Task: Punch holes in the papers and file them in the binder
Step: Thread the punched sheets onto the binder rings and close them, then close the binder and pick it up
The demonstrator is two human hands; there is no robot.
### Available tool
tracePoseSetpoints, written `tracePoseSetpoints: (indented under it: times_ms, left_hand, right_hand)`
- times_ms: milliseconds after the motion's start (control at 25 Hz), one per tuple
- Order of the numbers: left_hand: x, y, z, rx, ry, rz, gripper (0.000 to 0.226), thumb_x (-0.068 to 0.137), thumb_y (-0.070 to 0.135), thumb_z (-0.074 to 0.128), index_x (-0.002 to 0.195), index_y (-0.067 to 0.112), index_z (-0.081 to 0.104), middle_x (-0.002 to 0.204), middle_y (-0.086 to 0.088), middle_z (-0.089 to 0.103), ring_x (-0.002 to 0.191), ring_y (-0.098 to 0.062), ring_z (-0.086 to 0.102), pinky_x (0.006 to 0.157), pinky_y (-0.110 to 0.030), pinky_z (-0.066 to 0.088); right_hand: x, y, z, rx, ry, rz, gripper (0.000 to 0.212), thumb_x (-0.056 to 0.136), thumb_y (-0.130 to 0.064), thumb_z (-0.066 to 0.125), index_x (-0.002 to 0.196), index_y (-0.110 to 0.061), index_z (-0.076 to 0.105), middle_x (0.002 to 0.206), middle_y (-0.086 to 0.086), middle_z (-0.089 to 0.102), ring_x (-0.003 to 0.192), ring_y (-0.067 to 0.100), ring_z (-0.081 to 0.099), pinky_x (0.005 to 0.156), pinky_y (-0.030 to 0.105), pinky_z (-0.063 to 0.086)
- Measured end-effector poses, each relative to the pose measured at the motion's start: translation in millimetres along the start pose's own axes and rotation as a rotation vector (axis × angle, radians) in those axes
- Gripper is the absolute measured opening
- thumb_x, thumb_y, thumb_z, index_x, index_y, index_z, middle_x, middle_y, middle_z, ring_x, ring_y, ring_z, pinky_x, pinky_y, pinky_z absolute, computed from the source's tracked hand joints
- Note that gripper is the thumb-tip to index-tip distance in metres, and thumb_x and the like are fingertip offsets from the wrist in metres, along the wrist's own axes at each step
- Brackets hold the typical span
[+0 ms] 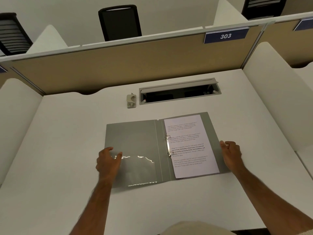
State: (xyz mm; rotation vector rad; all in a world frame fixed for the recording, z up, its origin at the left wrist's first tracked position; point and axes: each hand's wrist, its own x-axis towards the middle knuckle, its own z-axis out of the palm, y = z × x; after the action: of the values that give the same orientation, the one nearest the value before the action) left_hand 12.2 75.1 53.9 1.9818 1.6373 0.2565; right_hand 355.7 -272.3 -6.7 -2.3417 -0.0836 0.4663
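Grey ring binder lay open, printed white papers already on its rings. I kept left hand flat on the cover and right hand loosely curled, grasping nothing, at the edge, likely to close it.

One open binder, two metal rings in it, one stack of printed papers, one hole punch, one cable slot, one number sign, three chairs, two hands
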Motion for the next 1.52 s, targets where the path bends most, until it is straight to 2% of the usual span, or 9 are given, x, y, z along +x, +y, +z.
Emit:
tracePoseSetpoints:
  times_ms: [160, 240, 400, 600, 760, 920, 1120, 1320, 1520]
  left_hand:
    - [11.7, -20.9, -14.3, -0.033, -0.02, -0.113, 0.069, 0.088, 0.036, 0.077, 0.145, 0.015, 0.046, 0.152, -0.014, 0.043, 0.133, -0.043, 0.047, 0.109, -0.058, 0.038]
    - [17.5, -29.5, -14.0, -0.117, -0.059, -0.183, 0.074, 0.089, 0.038, 0.075, 0.15, 0.014, 0.04, 0.155, -0.014, 0.041, 0.136, -0.041, 0.047, 0.114, -0.057, 0.036]
    - [19.8, -35.4, -7.9, -0.253, -0.117, -0.239, 0.074, 0.091, 0.035, 0.074, 0.152, 0.009, 0.039, 0.151, -0.015, 0.049, 0.136, -0.036, 0.05, 0.113, -0.048, 0.039]
    - [11.0, -25.9, -16.5, -0.311, -0.113, -0.261, 0.067, 0.092, 0.034, 0.073, 0.148, 0.009, 0.045, 0.146, -0.016, 0.055, 0.129, -0.037, 0.055, 0.108, -0.045, 0.044]
    - [-2.3, 2.5, -52.4, -0.286, -0.016, -0.112, 0.046, 0.088, 0.041, 0.07, 0.128, 0.019, 0.062, 0.12, -0.006, 0.069, 0.102, -0.028, 0.067, 0.091, -0.041, 0.054]
    - [-12.3, 42.2, -86.8, -0.244, 0.023, 0.062, 0.035, 0.092, 0.036, 0.071, 0.122, 0.018, 0.067, 0.112, -0.002, 0.069, 0.094, -0.022, 0.066, 0.078, -0.034, 0.05]
    - [-33.9, 87.3, -111.2, -0.291, 0.008, 0.212, 0.027, 0.096, 0.042, 0.065, 0.116, 0.024, 0.067, 0.112, 0.008, 0.069, 0.094, -0.013, 0.067, 0.078, -0.032, 0.054]
    - [-61.8, 124.8, -103.5, -0.384, -0.203, 0.394, 0.047, 0.102, 0.059, 0.042, 0.134, 0.031, 0.062, 0.127, 0.01, 0.068, 0.116, -0.011, 0.065, 0.099, -0.041, 0.056]
    - [-101.5, 146.7, -63.8, -0.405, -0.426, 0.414, 0.056, 0.1, 0.063, 0.038, 0.148, 0.037, 0.05, 0.149, 0.016, 0.052, 0.136, -0.004, 0.048, 0.112, -0.034, 0.043]
  right_hand:
    - [-8.7, -3.1, -0.8, 0.009, -0.053, -0.002, 0.058, 0.095, -0.061, 0.048, 0.107, -0.006, 0.059, 0.095, 0.012, 0.063, 0.09, 0.035, 0.062, 0.08, 0.041, 0.047]
    - [-16.5, -8.9, 0.2, -0.002, -0.08, -0.009, 0.048, 0.1, -0.048, 0.052, 0.118, -0.003, 0.056, 0.108, 0.016, 0.064, 0.101, 0.039, 0.062, 0.086, 0.044, 0.048]
    - [-30.1, -14.8, -0.3, -0.004, -0.133, -0.016, 0.058, 0.1, -0.047, 0.053, 0.14, -0.006, 0.046, 0.137, 0.017, 0.055, 0.121, 0.039, 0.056, 0.103, 0.053, 0.047]
    - [-38.5, -19.0, -2.3, 0.016, -0.17, -0.006, 0.064, 0.099, -0.047, 0.055, 0.146, -0.007, 0.038, 0.144, 0.018, 0.051, 0.127, 0.039, 0.054, 0.107, 0.055, 0.046]
    - [-44.8, -24.8, -6.4, 0.061, -0.208, -0.015, 0.058, 0.101, -0.042, 0.055, 0.145, -0.01, 0.036, 0.142, 0.016, 0.054, 0.124, 0.037, 0.057, 0.103, 0.049, 0.048]
    - [-48.5, -28.6, -4.6, 0.094, -0.254, 0.001, 0.059, 0.1, -0.047, 0.055, 0.145, -0.016, 0.033, 0.142, 0.013, 0.055, 0.122, 0.035, 0.058, 0.103, 0.05, 0.05]
    - [-55.8, -41.0, 0.6, 0.159, -0.303, 0.002, 0.058, 0.101, -0.044, 0.054, 0.147, -0.016, 0.032, 0.14, 0.012, 0.056, 0.121, 0.032, 0.059, 0.101, 0.045, 0.05]
    - [-66.4, -52.7, 7.8, 0.162, -0.347, -0.003, 0.057, 0.102, -0.045, 0.051, 0.147, -0.017, 0.031, 0.135, 0.006, 0.056, 0.115, 0.027, 0.058, 0.095, 0.04, 0.05]
    - [-81.2, -68.7, 10.1, 0.209, -0.438, -0.024, 0.051, 0.105, -0.043, 0.044, 0.147, -0.015, 0.033, 0.128, 0.002, 0.052, 0.11, 0.021, 0.053, 0.089, 0.033, 0.043]
